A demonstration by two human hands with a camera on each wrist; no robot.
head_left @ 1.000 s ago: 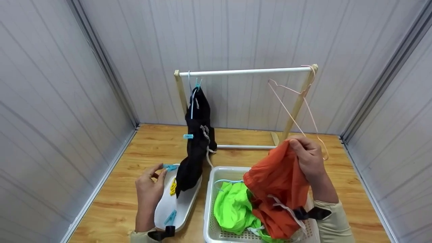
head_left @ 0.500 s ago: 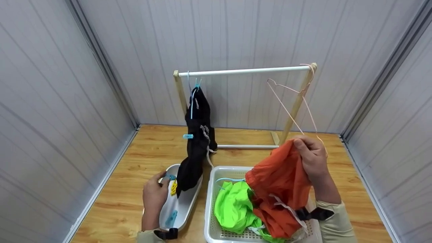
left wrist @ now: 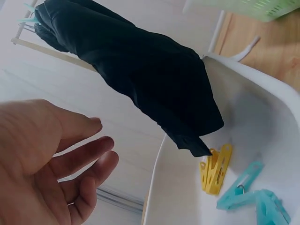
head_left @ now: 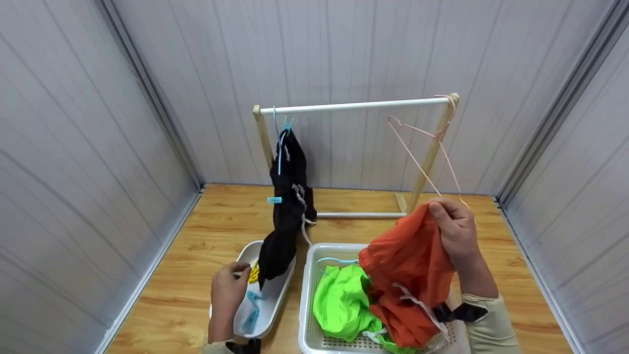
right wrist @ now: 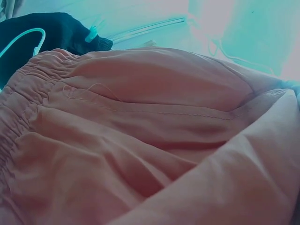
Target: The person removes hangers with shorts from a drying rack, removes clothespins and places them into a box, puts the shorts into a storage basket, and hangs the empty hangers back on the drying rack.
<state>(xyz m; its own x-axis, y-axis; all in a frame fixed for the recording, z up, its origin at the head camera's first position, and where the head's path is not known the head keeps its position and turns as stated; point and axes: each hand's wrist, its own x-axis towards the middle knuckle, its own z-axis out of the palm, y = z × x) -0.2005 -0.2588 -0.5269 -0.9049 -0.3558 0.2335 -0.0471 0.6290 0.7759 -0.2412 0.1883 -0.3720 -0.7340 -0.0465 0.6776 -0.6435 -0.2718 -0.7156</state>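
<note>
My left hand (head_left: 230, 290) hovers at the left rim of a white tray (head_left: 270, 305), its fingers loosely bent around nothing. Yellow clothespins (left wrist: 217, 171) and light-blue clothespins (left wrist: 241, 187) lie inside that tray. With my right hand (head_left: 457, 233) I grip a corner of orange pants (head_left: 408, 265), which droop into a white basket (head_left: 303, 300). Their gathered waistband (right wrist: 33, 98) shows in the right wrist view, where my fingers are hidden. Black pants (head_left: 282, 221) dangle from a blue hanger, held by blue clothespins, their lower end over the tray.
A small drying rack (head_left: 354, 104) with wooden posts stands at the back. From its right end hangs a bare pink hanger (head_left: 417, 129). Bright green clothing (head_left: 341, 300) and a blue hanger (head_left: 336, 259) lie in the basket. Panelled walls enclose the wooden surface (head_left: 172, 275).
The blue clothespin my left hand pinched has been let go and lies in the tray beside the other. That hand has lowered slightly toward me. My right hand keeps the orange pants raised, almost unmoved.
</note>
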